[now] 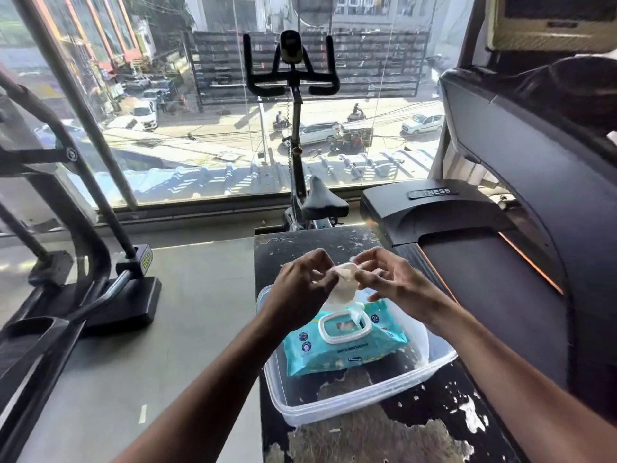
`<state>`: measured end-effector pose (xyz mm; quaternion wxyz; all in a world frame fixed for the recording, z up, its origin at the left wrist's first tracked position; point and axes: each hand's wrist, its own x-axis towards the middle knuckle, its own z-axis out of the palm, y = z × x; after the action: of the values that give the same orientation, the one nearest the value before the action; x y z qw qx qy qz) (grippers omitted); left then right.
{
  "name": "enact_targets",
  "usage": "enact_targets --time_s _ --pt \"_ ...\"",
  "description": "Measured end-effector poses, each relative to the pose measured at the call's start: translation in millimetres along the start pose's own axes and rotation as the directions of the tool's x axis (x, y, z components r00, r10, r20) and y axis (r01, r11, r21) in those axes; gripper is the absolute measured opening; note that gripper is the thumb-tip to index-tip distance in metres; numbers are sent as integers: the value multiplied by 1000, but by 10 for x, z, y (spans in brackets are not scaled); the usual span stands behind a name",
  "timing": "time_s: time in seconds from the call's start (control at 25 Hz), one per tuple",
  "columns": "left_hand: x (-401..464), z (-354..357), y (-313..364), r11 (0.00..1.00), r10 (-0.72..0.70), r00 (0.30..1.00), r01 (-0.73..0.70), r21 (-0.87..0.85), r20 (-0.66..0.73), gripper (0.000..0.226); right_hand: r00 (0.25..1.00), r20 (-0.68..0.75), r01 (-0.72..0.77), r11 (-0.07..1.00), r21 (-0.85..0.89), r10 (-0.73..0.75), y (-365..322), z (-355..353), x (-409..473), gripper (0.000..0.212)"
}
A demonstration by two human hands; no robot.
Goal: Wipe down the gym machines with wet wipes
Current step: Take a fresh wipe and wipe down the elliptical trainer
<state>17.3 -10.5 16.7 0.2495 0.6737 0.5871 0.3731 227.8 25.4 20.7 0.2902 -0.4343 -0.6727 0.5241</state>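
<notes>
A gym by a big window (200, 111): a bike (293, 95) ahead, a treadmill (467, 228) right. On the scuffed black table (434, 412) sits a clear tub (300, 409) holding a blue wipes pack (344, 352), lid open. Above it, the left hand (300, 289) and right hand (394, 282) pinch a white wipe (344, 282) between them.

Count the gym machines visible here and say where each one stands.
3: an elliptical at left, a spin bike by the window at centre, a treadmill at right. Others may sit out of frame.
</notes>
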Motion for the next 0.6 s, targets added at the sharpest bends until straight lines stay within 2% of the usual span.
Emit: enact_targets --time_s 0.08,0.12,0.16,0.24,0.32,0.44,0.52,0.6 --pt "11 -211 100 998 62 997 -62 0 -45 16 999 2 41 997 -62 -41 -180 83 -25 55" --pt "8 -347 136 995 101 993 -100 8 -64 13 998 -9 69 993 -97 -70 -266 157 -17 53" --pt "-7 -511 153 991 135 988 -133 25 -74 8 993 -24 109 989 -102 -112 -340 251 27 46" --pt "-77 -878 119 985 159 983 -152 82 -89 6 982 -54 179 984 -7 -179 -499 490 143 18" --pt "-248 -1275 -46 992 98 987 -87 89 -125 10 984 -30 180 970 164 -178 -685 786 260 6" --pt "-654 -1761 -332 990 -88 975 63 -126 -202 7 982 81 136 939 316 -170 -992 1258 412 8" --pt "-931 -1993 -476 970 -145 968 98 -222 -206 20 966 134 174 943 283 -219 -1170 1602 544 3" --pt "-1145 -2187 -589 957 -169 961 107 -271 -218 37 941 171 265 950 165 -292 -1375 1984 693 2"
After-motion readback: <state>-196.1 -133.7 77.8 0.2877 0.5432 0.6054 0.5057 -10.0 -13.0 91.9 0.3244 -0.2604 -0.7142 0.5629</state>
